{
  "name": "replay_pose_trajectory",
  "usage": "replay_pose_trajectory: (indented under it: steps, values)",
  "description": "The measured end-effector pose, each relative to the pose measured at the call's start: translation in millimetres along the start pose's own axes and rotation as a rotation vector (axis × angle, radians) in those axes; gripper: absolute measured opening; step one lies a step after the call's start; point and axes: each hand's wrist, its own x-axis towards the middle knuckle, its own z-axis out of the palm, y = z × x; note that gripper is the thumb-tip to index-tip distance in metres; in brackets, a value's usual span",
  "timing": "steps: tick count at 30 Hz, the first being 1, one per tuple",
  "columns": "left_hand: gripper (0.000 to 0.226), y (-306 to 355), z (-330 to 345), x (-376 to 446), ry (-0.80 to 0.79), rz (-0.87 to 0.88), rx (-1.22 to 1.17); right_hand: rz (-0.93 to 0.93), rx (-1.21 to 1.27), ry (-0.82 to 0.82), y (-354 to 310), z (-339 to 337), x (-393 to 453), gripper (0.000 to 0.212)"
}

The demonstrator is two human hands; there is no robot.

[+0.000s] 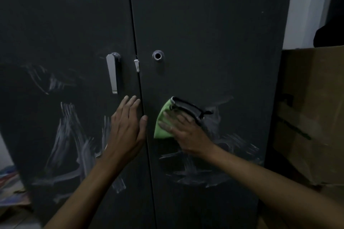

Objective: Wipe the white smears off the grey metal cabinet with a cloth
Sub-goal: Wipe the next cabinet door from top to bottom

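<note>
A: The grey metal cabinet [204,15] filled the frame, both doors closed. How much of it was clean?

B: Little, as I judged it. Starting at the left, the left door [65,24] carried heavy white smears [70,135], a patch above and long streaks below, apparently untouched. The lever handle [113,72] hung above them.

A: And the left hand?

B: The left hand [128,128] lay flat against the left door by the centre seam, fingers straight, holding nothing; it looked like bracing.

A: Then the cloth?

B: Just across the seam, on the right door. The green cloth [163,124], with a dark edge folded at the top, was pressed to the metal under the right hand [186,132], fingers spread over it rather than curled round it.

A: Was anything left there?

B: Yes. Pale streaks [201,169] showed below and to the right of the cloth. The area around the keyhole [158,55] looked clean. A cardboard box [312,113] stood further right.
</note>
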Motion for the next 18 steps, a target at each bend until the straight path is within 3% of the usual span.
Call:
replay_pose_trajectory:
  steps: [4, 7, 13, 18]
  values:
    - [0.056, -5, 5, -12, -0.03, -0.011, 0.01, -0.186, -0.057, -0.135, -4, 8, -28, 0.067]
    - [0.058, -4, 7, -7, -0.052, 0.025, 0.028, -0.265, -0.142, -0.073, 15, -7, -2, 0.063]
    - [0.056, -2, 7, 4, 0.004, 0.01, -0.028, 0.013, -0.132, 0.108, 36, -41, 83, 0.074]
    - [0.056, -6, 14, -5, 0.008, -0.02, -0.067, 0.172, -0.105, 0.194, 5, -17, 82, 0.07]
